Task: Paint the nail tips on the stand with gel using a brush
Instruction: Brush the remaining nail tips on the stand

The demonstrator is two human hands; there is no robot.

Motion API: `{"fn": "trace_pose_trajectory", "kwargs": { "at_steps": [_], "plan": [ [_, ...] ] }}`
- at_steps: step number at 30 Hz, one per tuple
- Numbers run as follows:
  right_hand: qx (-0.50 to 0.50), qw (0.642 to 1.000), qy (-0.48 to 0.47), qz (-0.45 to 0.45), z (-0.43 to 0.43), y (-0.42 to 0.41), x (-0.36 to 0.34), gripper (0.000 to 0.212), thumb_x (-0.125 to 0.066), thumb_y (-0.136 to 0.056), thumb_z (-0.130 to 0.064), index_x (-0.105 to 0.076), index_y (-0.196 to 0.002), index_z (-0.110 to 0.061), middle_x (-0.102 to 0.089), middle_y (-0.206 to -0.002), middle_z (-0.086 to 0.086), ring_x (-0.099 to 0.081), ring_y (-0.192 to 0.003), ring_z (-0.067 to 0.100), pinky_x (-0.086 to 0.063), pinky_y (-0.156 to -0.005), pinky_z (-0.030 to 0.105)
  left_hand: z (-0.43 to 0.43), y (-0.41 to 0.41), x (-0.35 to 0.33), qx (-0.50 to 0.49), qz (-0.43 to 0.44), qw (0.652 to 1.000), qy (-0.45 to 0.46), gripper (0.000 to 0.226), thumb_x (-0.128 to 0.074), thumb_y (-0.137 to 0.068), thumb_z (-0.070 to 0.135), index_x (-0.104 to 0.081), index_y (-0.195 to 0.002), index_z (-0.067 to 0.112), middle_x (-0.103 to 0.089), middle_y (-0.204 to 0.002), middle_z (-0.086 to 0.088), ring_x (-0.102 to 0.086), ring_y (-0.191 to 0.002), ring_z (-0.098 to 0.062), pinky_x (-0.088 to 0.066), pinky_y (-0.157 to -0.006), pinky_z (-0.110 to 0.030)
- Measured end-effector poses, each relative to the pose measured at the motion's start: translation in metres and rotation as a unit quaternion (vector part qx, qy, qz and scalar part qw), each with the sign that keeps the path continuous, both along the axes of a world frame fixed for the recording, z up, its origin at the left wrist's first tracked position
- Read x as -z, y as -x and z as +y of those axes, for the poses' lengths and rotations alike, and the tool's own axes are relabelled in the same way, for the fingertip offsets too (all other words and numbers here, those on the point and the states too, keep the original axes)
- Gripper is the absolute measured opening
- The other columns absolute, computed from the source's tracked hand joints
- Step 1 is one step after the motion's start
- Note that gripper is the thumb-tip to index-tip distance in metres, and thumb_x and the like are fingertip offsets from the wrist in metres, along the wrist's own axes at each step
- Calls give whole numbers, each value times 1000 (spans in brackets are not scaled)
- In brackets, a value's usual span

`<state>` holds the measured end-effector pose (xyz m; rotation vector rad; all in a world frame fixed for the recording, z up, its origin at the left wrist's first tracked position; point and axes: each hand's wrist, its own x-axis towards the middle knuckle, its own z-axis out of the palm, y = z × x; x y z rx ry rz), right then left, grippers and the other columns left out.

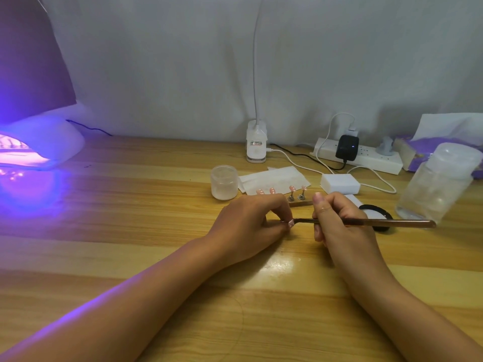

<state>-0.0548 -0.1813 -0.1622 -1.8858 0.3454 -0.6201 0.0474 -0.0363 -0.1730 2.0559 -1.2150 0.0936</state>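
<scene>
worktop [130, 205]: wooden, everything sits on it, pretty cluttered toward the back right

curing lamp [39, 145]: glowing purple at the far left, well apart from the hands

jar [224, 182]: small frosted one, just behind the left hand, my guess is that's the gel

left hand [251, 226]: fingers curled, pinching a single nail tip [291, 223] on its little holder, low over the worktop

right hand [337, 220]: closed round the brush [379, 222] like a pen, bristle end touching that nail tip

stand [300, 203]: just behind the hands, four pink nail tips [292, 189] with white dots on it, partly hidden

progress: looks like somewhere mid-task, one tip getting painted right now. Can't tell which of the others have their gel already.
</scene>
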Motion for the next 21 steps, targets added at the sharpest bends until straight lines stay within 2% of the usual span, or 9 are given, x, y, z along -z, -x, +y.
{"fn": "trace_pose_trajectory", "kwargs": {
  "at_steps": [2, 5, 7, 13, 18, 21],
  "plan": [
    [5, 1000, -2, -1, 0, 0, -1, 34, -42, -98, -44, -58, -77, -22, -53, -51, -10, -46, -46, -3, -37, -48, 19, 0, 0, 0, 1, 0, 1000, 3, 5, -69, -89, 32, -67, -94, 31, -68, -96, 20, -52, -66, 4, -37, -59, -24],
    [2, 999, -32, -14, 0, 2, -3, 39, -38, -99, -43, -56, -74, -19, -50, -50, -7, -45, -47, 0, -37, -45, 14, 0, 0, 0, 2, 4, 1000, 3, 4, -69, -90, 33, -66, -93, 32, -68, -96, 20, -53, -66, 3, -38, -59, -24],
    [-16, 999, -43, -12, 1, 3, -5, 42, -38, -100, -42, -56, -73, -16, -50, -50, -4, -44, -48, 4, -36, -44, 16, 0, -1, 0, 2, 7, 1000, 2, 7, -70, -89, 30, -66, -93, 34, -67, -95, 21, -53, -66, 3, -39, -59, -25],
    [-27, 1000, -14, 3, 4, 2, -4, 37, -41, -99, -42, -59, -78, -17, -53, -51, -6, -47, -48, 1, -39, -51, 23, 0, -1, 1, 3, 14, 1000, 4, 9, -71, -89, 27, -66, -93, 33, -69, -97, 20, -54, -63, 2, -41, -59, -25],
    [-8, 1000, 2, -7, 2, 2, -3, 34, -41, -100, -40, -59, -79, -20, -53, -52, -8, -47, -49, -1, -39, -51, 22, 0, -1, 1, 2, 23, 1000, 14, 7, -71, -90, 30, -70, -97, 28, -71, -98, 17, -54, -63, 0, -47, -60, -29],
    [6, 999, -31, -28, 0, 2, -3, 35, -40, -100, -39, -59, -79, -19, -54, -52, -8, -48, -51, 1, -40, -51, 21, 0, -1, 0, 5, 37, 999, 26, 9, -72, -90, 29, -72, -98, 24, -72, -97, 14, -54, -63, 4, -43, -60, -22]
  ]
}}
